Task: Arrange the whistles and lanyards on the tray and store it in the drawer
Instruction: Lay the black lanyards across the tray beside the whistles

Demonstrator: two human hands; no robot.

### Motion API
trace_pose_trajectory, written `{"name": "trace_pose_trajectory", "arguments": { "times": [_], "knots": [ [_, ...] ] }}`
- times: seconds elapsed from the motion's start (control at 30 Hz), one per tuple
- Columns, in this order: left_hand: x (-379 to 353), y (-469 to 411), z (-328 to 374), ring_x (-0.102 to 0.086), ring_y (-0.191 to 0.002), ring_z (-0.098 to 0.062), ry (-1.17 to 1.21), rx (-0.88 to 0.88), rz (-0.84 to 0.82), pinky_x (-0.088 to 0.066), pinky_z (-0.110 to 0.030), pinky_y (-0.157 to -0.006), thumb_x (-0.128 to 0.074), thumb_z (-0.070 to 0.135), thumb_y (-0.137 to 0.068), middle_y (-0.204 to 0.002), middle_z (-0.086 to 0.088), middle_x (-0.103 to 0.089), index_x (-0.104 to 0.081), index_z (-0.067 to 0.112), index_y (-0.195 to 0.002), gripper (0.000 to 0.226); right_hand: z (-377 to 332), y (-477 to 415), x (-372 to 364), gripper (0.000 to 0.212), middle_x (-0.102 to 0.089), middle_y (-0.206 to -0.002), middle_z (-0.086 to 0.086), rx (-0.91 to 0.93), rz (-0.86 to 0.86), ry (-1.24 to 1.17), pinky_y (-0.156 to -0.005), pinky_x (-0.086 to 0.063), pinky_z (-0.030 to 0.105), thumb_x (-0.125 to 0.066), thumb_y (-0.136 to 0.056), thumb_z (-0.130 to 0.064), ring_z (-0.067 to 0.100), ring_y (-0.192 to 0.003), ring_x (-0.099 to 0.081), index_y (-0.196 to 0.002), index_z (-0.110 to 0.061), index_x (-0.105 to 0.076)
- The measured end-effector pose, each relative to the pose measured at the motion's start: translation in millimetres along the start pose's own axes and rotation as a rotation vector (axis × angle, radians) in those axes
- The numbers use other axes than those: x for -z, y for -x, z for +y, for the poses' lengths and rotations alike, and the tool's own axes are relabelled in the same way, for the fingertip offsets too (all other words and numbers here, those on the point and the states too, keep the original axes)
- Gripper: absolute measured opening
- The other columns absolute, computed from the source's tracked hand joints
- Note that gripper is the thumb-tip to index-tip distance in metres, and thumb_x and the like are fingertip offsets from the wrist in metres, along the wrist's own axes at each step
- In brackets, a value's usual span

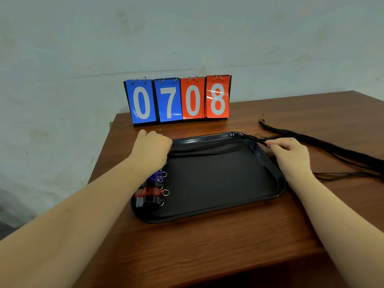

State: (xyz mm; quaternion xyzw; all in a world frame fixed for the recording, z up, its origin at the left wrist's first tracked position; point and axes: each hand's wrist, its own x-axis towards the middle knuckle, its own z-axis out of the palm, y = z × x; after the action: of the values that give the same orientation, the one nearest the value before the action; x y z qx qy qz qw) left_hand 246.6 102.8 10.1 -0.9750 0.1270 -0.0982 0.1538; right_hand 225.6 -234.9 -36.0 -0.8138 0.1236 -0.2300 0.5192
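Observation:
A black tray (268, 169) lies on the wooden table. Several whistles (151, 192) with metal rings, blue, red and black, line its left side, partly hidden by my left forearm. A black lanyard (207, 149) stretches across the tray's far end. My left hand (150, 147) grips its left end at the tray's far left corner. My right hand (291, 152) pinches its right end just over the tray's far right rim. A bundle of more black lanyards (324, 143) lies on the table to the right of the tray.
A flip scoreboard (178, 99) reading 0708 stands at the table's back edge against the pale wall. The table's left edge (104, 146) runs close to my left arm. Bare wood (218, 242) lies in front of the tray.

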Motion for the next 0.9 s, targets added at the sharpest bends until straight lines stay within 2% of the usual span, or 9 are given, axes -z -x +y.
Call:
{"name": "trace_pose_trajectory", "arguments": {
  "times": [0.1, 0.3, 0.4, 0.5, 0.6, 0.77, 0.9],
  "knots": [
    [3.2, 0.3, -0.3, -0.051, -0.09, -0.016, -0.013, -0.011, 0.002, -0.04, -0.033, -0.091, -0.058, 0.024, -0.095, -0.091, 0.003, -0.059, -0.055, 0.024, -0.093, 0.003, -0.8, -0.3, -0.5, 0.021, -0.066, -0.11, -0.007, -0.022, -0.037, -0.028, -0.089, -0.045, 0.027, -0.058, -0.094, -0.013, 0.009, -0.103, -0.058, -0.102, -0.018, -0.077],
    [6.2, 2.6, 5.1, -0.047, -0.096, -0.015, -0.007, -0.026, 0.06, -0.038, -0.033, -0.091, -0.058, 0.028, -0.094, -0.097, 0.003, -0.053, -0.057, 0.024, -0.1, 0.007, -0.4, -1.3, -1.4, 0.019, -0.069, -0.108, -0.006, -0.037, -0.058, -0.062, -0.092, -0.048, 0.03, -0.06, -0.094, -0.013, 0.011, -0.103, -0.061, -0.101, -0.017, -0.077],
    [10.8, 1.4, 19.9, -0.048, -0.104, -0.017, 0.085, -0.093, 0.106, -0.039, -0.035, -0.094, -0.057, 0.027, -0.094, -0.106, 0.002, -0.054, -0.06, 0.024, -0.108, 0.014, 0.4, -1.3, -1.3, 0.019, -0.068, -0.109, -0.007, -0.01, -0.035, -0.059, -0.094, -0.048, 0.03, -0.059, -0.094, -0.015, 0.009, -0.103, -0.06, -0.101, -0.019, -0.077],
    [14.2, -1.4, 42.4, -0.046, -0.115, -0.016, 0.243, -0.223, 0.059, -0.038, -0.036, -0.101, -0.055, 0.021, -0.095, -0.122, 0.004, -0.054, -0.061, 0.026, -0.117, 0.023, 1.5, -0.4, -1.3, 0.019, -0.068, -0.107, -0.008, 0.028, -0.003, -0.084, -0.092, -0.047, 0.027, -0.059, -0.093, -0.016, 0.004, -0.101, -0.06, -0.095, -0.022, -0.077],
    [13.3, -5.3, 62.4, -0.044, -0.123, -0.015, 0.329, -0.308, 0.009, -0.037, -0.036, -0.106, -0.054, 0.013, -0.095, -0.134, 0.005, -0.052, -0.061, 0.025, -0.125, 0.033, 1.7, 0.4, -1.7, 0.018, -0.068, -0.105, -0.009, 0.048, 0.008, -0.09, -0.093, -0.05, 0.03, -0.06, -0.092, -0.018, 0.004, -0.1, -0.061, -0.094, -0.023, -0.077],
    [12.9, -7.5, 79.1, -0.043, -0.13, -0.018, 0.323, -0.329, -0.057, -0.036, -0.036, -0.108, -0.048, 0.007, -0.096, -0.145, 0.002, -0.046, -0.049, 0.019, -0.142, 0.048, 2.2, -1.0, -2.5, 0.019, -0.07, -0.104, -0.011, 0.026, -0.014, -0.112, -0.098, -0.05, 0.036, -0.06, -0.092, -0.019, 0.007, -0.102, -0.063, -0.097, -0.021, -0.078],
    [10.1, -8.1, 80.1, -0.043, -0.13, -0.018, 0.331, -0.294, -0.063, -0.037, -0.034, -0.108, -0.047, 0.008, -0.097, -0.146, 0.001, -0.045, -0.045, 0.017, -0.145, 0.049, 3.2, -1.9, -3.0, 0.018, -0.071, -0.103, -0.01, 0.001, -0.026, -0.132, -0.098, -0.051, 0.037, -0.061, -0.093, -0.019, 0.008, -0.102, -0.064, -0.1, -0.02, -0.078]
  ]
}}
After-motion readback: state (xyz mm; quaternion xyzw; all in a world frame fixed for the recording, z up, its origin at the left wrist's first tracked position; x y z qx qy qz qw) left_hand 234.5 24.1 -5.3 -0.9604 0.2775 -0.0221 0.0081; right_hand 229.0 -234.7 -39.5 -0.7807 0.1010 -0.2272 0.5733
